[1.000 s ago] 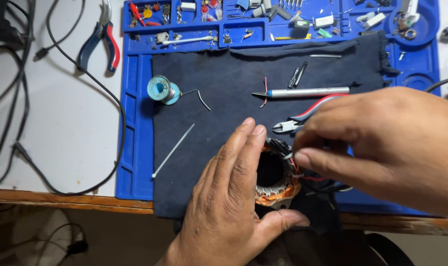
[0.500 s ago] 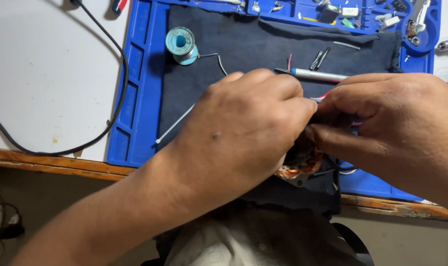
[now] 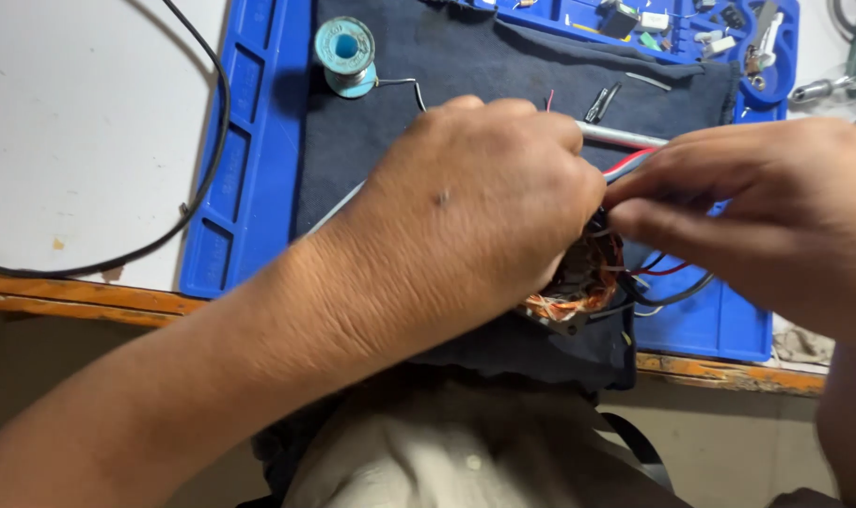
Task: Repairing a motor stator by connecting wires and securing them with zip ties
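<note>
Seen from above at a workbench: left hand (image 3: 475, 212) curled knuckles-up over a small motor stator (image 3: 578, 282), forearm running in from the near left corner and crossing the table edge at a slant. Fingers folded down around the stator's left side, closed on it, fingertips hidden beneath the palm. Right hand (image 3: 757, 207) entering from the right, back of the hand up, thumb and forefinger pinched together at the stator's far right rim, where red and black wires (image 3: 668, 282) leave the winding; whether the pinch closes on a wire or on the rim itself cannot be told. Both hands touching or nearly touching above the part.

Stator resting at the near edge of a dark cloth (image 3: 466, 56), copper-coloured winding showing between the two hands, right of centre. Cloth spread across a blue work mat (image 3: 249, 188) with moulded compartments, mat lying on a pale table (image 3: 80, 132) with a worn wooden front edge.

Far left on the cloth, a teal solder spool (image 3: 345, 55) standing on end, loose solder trailing right from it. Behind the left hand, a slim metal tool (image 3: 621, 136) lying crosswise, partly covered. Black cable (image 3: 202, 169) curving over the table to the left of the mat. Small parts filling the mat's far tray.
</note>
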